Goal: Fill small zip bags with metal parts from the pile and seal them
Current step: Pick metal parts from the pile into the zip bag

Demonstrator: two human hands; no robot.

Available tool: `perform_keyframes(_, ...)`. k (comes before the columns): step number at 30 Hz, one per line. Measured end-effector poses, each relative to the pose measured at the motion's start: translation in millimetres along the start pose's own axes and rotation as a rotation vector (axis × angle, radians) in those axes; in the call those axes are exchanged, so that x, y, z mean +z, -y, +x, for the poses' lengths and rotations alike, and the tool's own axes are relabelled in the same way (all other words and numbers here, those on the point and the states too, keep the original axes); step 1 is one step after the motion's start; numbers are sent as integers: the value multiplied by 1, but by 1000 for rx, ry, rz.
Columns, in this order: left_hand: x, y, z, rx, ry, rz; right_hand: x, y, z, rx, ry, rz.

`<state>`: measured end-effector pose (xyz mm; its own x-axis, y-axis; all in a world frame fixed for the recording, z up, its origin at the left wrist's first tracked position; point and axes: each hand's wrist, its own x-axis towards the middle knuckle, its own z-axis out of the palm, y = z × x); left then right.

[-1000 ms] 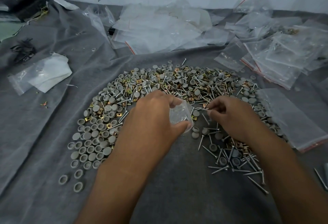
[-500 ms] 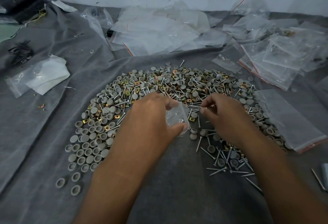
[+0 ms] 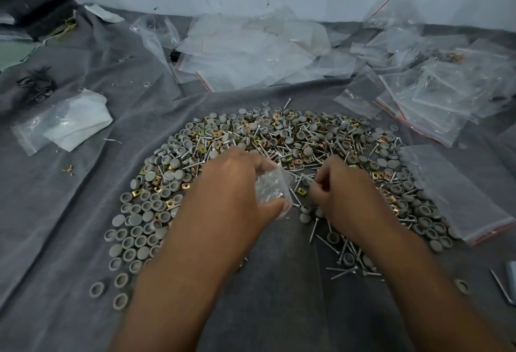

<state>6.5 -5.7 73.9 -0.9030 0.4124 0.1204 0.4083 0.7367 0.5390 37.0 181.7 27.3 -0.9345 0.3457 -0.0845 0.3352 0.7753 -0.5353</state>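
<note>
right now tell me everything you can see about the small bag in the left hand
The small zip bag is clear, crinkly plastic. The left hand grips it, fingers over its far edge and thumb at its near corner, just above the grey cloth at the near edge of the pile of parts. Shiny silver bits, probably screws, glint inside. Its mouth seems to face the right hand, whose curled fingers sit beside it; whether the seal is open is unclear.

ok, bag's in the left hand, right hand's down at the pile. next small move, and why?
Probably bring the right hand to the mouth of the small zip bag and drop in what it pinches. The left hand holds the bag open beside the pile, and the right fingers are curled at its edge; what they hold is hidden.
</note>
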Motion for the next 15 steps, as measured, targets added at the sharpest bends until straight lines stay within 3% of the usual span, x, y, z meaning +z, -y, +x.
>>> perform_keyframes(4, 4, 0, 1, 25, 3, 30, -28, 13, -7, -240, -24, 525)
perform_keyframes(8, 4, 1, 1, 32, 12, 27, -37, 21, -21, -466, 35, 611)
perform_keyframes(12, 6, 0, 0, 38, 25, 27, -43, 24, -23, -499, -28, 870)
perform_keyframes(15, 7, -1, 0, 48, 23, 4, -39, 24, -23, -500, 14, 785)
